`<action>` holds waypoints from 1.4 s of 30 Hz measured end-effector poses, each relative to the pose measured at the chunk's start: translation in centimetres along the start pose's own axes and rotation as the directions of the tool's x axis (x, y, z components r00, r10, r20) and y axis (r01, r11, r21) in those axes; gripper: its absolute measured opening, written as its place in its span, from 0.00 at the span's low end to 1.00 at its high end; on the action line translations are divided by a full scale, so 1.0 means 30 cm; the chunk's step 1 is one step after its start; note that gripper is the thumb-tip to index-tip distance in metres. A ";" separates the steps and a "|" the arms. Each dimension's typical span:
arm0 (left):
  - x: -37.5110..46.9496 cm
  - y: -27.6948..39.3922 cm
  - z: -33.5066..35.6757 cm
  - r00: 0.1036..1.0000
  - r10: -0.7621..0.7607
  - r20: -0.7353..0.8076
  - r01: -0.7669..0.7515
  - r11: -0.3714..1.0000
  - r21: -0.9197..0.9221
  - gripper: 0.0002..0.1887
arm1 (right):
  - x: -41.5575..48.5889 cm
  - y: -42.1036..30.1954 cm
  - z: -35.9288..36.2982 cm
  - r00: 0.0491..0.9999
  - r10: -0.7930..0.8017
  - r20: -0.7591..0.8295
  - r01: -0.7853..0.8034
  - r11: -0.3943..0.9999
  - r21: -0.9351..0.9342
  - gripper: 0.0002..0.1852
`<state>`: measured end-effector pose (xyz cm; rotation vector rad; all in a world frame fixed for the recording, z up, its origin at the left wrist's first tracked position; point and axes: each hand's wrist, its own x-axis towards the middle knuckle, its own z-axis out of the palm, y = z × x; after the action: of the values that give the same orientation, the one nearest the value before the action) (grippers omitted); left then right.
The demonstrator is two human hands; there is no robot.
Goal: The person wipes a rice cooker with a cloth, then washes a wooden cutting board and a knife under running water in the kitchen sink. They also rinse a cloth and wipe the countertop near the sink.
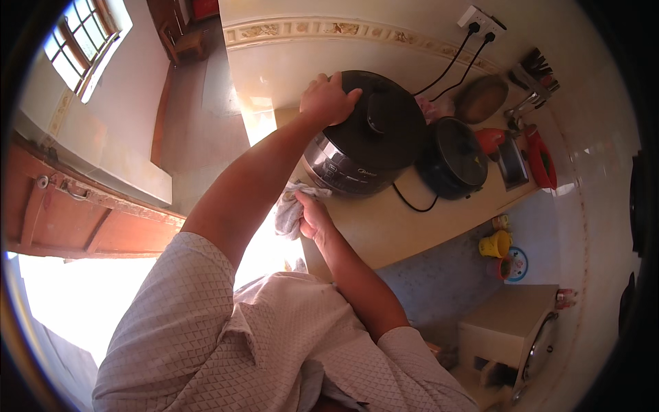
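A large black electric cooker (355,170) with a lid and a control panel stands near the left end of a pale counter (370,239). My left hand (327,100) lies on the left rim of its dark lid (401,116), fingers spread. In my right hand (313,219) is a crumpled light cloth (288,212), held at the counter's left edge just below the cooker. The cloth's upper end reaches the cooker's base. Some of the right fingers are hidden by the cloth and the hand itself.
Right of the cooker stands a dark lidded pot (458,159) with a black cord by it. Two plugs sit in a wall socket (476,23). Farther right are a red basket (540,159) and a utensil holder (533,77). A yellow bucket (495,244) is beyond the counter's front edge.
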<state>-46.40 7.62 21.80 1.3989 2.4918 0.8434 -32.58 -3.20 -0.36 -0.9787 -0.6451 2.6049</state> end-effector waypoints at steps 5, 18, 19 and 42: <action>0.000 0.008 0.003 1.000 -0.004 -0.017 0.004 1.000 0.008 0.40 | -0.291 -0.070 -0.024 0.998 -0.061 0.017 0.061 0.998 -0.006 0.17; 0.006 0.014 0.019 0.999 0.001 -0.035 0.001 0.999 0.054 0.40 | -0.183 -0.232 -0.004 0.973 -0.218 -0.075 0.223 0.973 0.053 0.13; 0.007 0.011 0.019 0.999 0.011 -0.050 -0.008 0.998 0.059 0.39 | -0.152 -0.212 0.008 0.974 -0.211 -0.077 0.213 0.977 0.014 0.12; -0.003 0.023 0.014 1.000 -0.012 -0.020 0.013 0.997 0.073 0.41 | -0.292 -0.316 -0.112 0.969 -0.203 -0.139 0.201 0.979 -0.031 0.15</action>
<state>-45.67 7.98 21.82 1.4026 2.5682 0.7740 -22.93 2.40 6.95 -1.0345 -0.6923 2.3335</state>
